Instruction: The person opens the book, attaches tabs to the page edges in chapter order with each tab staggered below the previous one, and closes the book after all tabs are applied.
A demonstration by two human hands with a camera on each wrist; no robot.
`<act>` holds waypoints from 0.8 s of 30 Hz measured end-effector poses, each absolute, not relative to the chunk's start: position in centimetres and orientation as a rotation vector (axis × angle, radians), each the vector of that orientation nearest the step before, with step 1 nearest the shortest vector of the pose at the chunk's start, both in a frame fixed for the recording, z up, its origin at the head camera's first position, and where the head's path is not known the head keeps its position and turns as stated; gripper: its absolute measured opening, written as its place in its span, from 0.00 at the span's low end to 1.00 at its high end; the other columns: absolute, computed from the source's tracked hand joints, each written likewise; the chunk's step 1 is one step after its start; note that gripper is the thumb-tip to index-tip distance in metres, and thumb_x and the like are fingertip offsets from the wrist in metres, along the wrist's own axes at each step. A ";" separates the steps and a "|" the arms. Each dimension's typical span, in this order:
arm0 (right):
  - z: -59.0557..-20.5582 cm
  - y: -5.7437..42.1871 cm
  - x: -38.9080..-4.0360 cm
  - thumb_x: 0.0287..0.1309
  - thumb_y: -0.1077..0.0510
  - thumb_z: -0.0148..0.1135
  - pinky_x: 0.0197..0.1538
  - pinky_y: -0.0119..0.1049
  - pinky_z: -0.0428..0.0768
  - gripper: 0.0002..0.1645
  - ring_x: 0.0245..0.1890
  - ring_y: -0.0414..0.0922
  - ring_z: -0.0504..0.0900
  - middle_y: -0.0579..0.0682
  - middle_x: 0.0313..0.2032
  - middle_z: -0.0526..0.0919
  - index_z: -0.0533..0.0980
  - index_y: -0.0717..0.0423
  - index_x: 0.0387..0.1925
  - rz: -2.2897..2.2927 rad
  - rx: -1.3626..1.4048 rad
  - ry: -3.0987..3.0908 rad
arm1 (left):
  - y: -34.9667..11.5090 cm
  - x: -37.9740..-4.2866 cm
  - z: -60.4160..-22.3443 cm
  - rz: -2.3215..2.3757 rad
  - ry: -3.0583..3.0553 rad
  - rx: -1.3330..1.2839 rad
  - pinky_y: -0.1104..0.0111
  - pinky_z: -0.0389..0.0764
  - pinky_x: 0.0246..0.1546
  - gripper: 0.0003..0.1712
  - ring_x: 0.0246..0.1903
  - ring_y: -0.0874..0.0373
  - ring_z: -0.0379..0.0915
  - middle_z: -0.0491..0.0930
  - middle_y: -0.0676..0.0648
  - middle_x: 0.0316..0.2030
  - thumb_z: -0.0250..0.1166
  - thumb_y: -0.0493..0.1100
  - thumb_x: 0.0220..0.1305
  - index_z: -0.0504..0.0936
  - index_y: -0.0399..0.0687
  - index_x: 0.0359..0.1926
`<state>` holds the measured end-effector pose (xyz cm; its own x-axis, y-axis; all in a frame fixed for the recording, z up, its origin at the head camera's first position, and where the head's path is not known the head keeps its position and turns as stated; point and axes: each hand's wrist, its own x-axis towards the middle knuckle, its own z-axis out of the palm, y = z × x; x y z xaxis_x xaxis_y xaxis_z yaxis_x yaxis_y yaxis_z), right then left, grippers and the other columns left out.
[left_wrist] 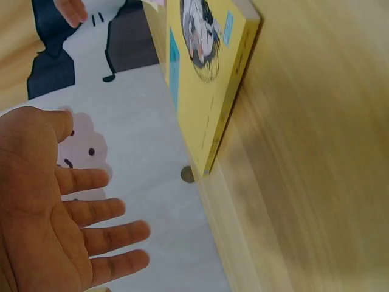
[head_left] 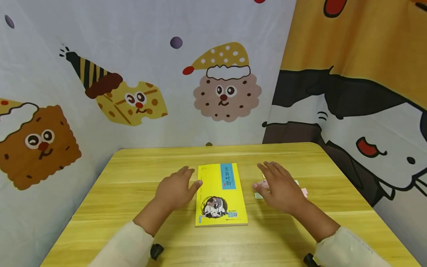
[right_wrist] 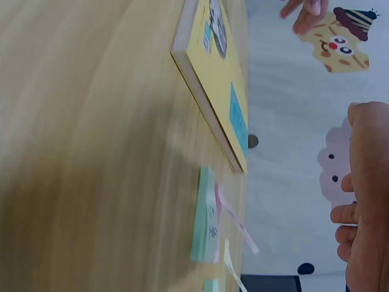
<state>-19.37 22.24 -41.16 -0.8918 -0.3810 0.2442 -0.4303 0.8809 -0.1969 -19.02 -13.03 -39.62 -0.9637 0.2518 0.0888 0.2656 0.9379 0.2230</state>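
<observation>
A yellow paperback book [head_left: 212, 187] with a blue title label and a round ink-style picture lies face up at the table's middle. Just left of it hovers my left hand [head_left: 175, 189], fingers spread and palm facing the book in the left wrist view; its thumb overlaps the cover's edge in the head view. My right hand [head_left: 282, 188] is held above the table on the other side, fingers extended, holding nothing. Below it lie a pale green paper pad [right_wrist: 204, 216] with dark markings and a curled pink paper strip [right_wrist: 237, 219], partly hidden by the hand in the head view.
The wooden table [head_left: 150, 157] has rounded far corners and meets a cartoon-printed curtain [head_left: 143, 48] behind. Another pink paper piece [head_left: 304, 192] sticks out right of the right hand. A white strip [right_wrist: 232, 267] stands up near the pad.
</observation>
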 end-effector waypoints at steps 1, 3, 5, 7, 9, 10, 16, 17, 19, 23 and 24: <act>-41.3 22.1 -19.2 0.72 0.33 0.52 0.72 0.64 0.53 0.46 0.75 0.63 0.55 0.63 0.74 0.62 0.59 0.57 0.78 0.367 0.626 -2.849 | -12.8 -18.8 -39.7 -0.375 -3.033 -0.406 0.43 0.78 0.54 0.38 0.61 0.37 0.75 0.71 0.38 0.69 0.55 0.65 0.74 0.71 0.43 0.72; -41.6 21.7 -18.9 0.72 0.33 0.52 0.72 0.64 0.54 0.45 0.74 0.62 0.57 0.62 0.74 0.63 0.60 0.56 0.77 0.371 0.636 -2.840 | -12.5 -18.4 -39.8 -0.404 -3.029 -0.405 0.44 0.80 0.51 0.36 0.57 0.38 0.78 0.74 0.40 0.66 0.57 0.63 0.74 0.74 0.42 0.69; -42.0 21.4 -18.7 0.73 0.32 0.51 0.71 0.64 0.57 0.45 0.74 0.62 0.59 0.62 0.73 0.65 0.61 0.57 0.77 0.378 0.651 -2.825 | -12.1 -18.0 -39.9 -0.410 -3.021 -0.418 0.46 0.81 0.50 0.34 0.56 0.40 0.79 0.77 0.40 0.64 0.59 0.62 0.73 0.76 0.42 0.67; -42.2 21.0 -18.4 0.73 0.32 0.51 0.70 0.65 0.60 0.44 0.72 0.62 0.61 0.62 0.71 0.67 0.63 0.57 0.75 0.396 0.665 -2.809 | -11.8 -17.6 -40.1 -0.406 -3.010 -0.444 0.47 0.82 0.49 0.32 0.55 0.41 0.80 0.79 0.40 0.61 0.60 0.61 0.73 0.79 0.42 0.64; -42.5 20.7 -18.1 0.73 0.33 0.52 0.69 0.65 0.62 0.43 0.71 0.62 0.64 0.61 0.70 0.69 0.65 0.58 0.74 0.416 0.675 -2.805 | -11.6 -17.2 -40.2 -0.410 -3.007 -0.471 0.48 0.82 0.48 0.30 0.54 0.42 0.80 0.80 0.41 0.60 0.62 0.60 0.72 0.80 0.43 0.62; -42.6 20.5 -17.9 0.73 0.32 0.52 0.68 0.64 0.63 0.43 0.70 0.61 0.65 0.60 0.69 0.70 0.65 0.57 0.74 0.424 0.675 -2.808 | -11.4 -17.0 -40.3 -0.413 -3.005 -0.487 0.49 0.83 0.48 0.28 0.53 0.42 0.81 0.81 0.41 0.59 0.63 0.59 0.71 0.82 0.44 0.60; -43.5 19.8 -17.0 0.73 0.37 0.55 0.68 0.62 0.65 0.39 0.68 0.59 0.69 0.57 0.66 0.75 0.69 0.58 0.72 0.493 0.670 -2.824 | -10.7 -15.9 -41.0 -0.433 -2.965 -0.582 0.53 0.84 0.42 0.19 0.49 0.46 0.82 0.85 0.45 0.50 0.68 0.54 0.68 0.86 0.47 0.52; -43.7 19.7 -16.9 0.73 0.37 0.56 0.68 0.62 0.66 0.38 0.67 0.59 0.70 0.57 0.65 0.75 0.69 0.58 0.71 0.505 0.672 -2.827 | -10.5 -15.8 -41.1 -0.428 -2.959 -0.600 0.54 0.84 0.41 0.18 0.48 0.46 0.82 0.85 0.46 0.49 0.69 0.53 0.68 0.87 0.47 0.51; -44.1 19.5 -16.6 0.74 0.36 0.53 0.68 0.62 0.66 0.37 0.67 0.59 0.71 0.57 0.64 0.77 0.71 0.57 0.70 0.522 0.659 -2.852 | -10.3 -15.5 -41.3 -0.417 -2.957 -0.631 0.55 0.84 0.40 0.17 0.47 0.48 0.83 0.85 0.47 0.47 0.69 0.53 0.68 0.87 0.47 0.50; -44.7 19.1 -16.1 0.75 0.33 0.47 0.65 0.61 0.70 0.36 0.66 0.58 0.73 0.55 0.62 0.79 0.74 0.54 0.67 0.558 0.614 -2.922 | -9.8 -15.3 -41.7 -0.386 -2.959 -0.700 0.56 0.84 0.39 0.16 0.45 0.49 0.83 0.86 0.48 0.45 0.68 0.52 0.69 0.88 0.48 0.49; -44.9 19.1 -16.1 0.76 0.33 0.47 0.64 0.60 0.71 0.35 0.66 0.57 0.73 0.54 0.62 0.79 0.75 0.53 0.66 0.569 0.606 -2.933 | -9.7 -15.2 -41.9 -0.375 -2.961 -0.715 0.56 0.84 0.39 0.16 0.44 0.50 0.83 0.86 0.48 0.45 0.68 0.52 0.68 0.88 0.48 0.49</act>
